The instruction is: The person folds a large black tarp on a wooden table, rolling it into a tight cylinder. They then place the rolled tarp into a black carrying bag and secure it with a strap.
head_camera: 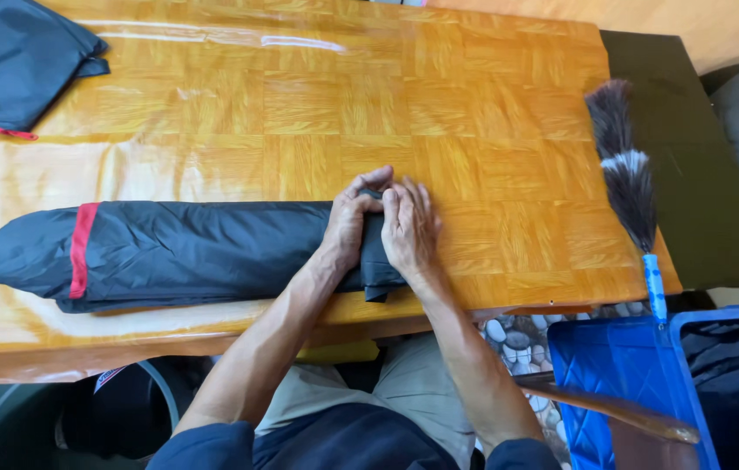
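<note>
A long folded strip of dark fabric with a red band (169,252) lies across the near part of a wooden-patterned table (317,113). Both hands rest on its right end. My left hand (352,218) grips the fabric's end with curled fingers. Beside it, my right hand (410,228) presses flat on the same end, fingers together and pointing away from me.
Another folded dark fabric piece with red trim (12,61) sits at the table's far left corner. A feather duster with a blue handle (626,183) lies along the right edge. Blue plastic crates (631,374) stand on the floor at the lower right.
</note>
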